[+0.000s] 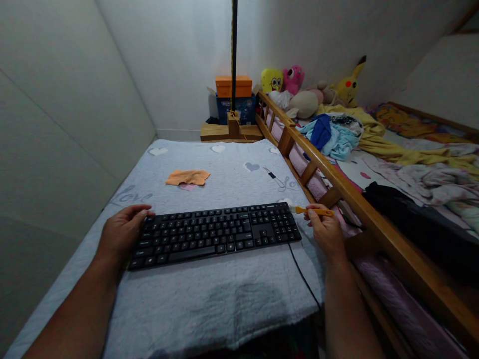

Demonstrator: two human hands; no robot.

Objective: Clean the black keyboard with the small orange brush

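Note:
A black keyboard (pixel 217 233) lies across a pale blue sheet (pixel 209 299) with heart prints. My left hand (pixel 121 232) grips the keyboard's left end, fingers curled over its edge. My right hand (pixel 325 227) sits just off the keyboard's right end and pinches a small orange-handled brush (pixel 313 211), its tip pointing left toward the keyboard's top right corner. The keyboard's black cable (pixel 303 279) runs off the near edge of the sheet.
An orange cloth (pixel 187 177) lies beyond the keyboard. A wooden bed rail (pixel 337 174) runs along the right, with clothes, blankets and plush toys (pixel 292 82) behind it. A wooden stand with a black pole (pixel 233 60) and boxes (pixel 232 94) stands at the far wall.

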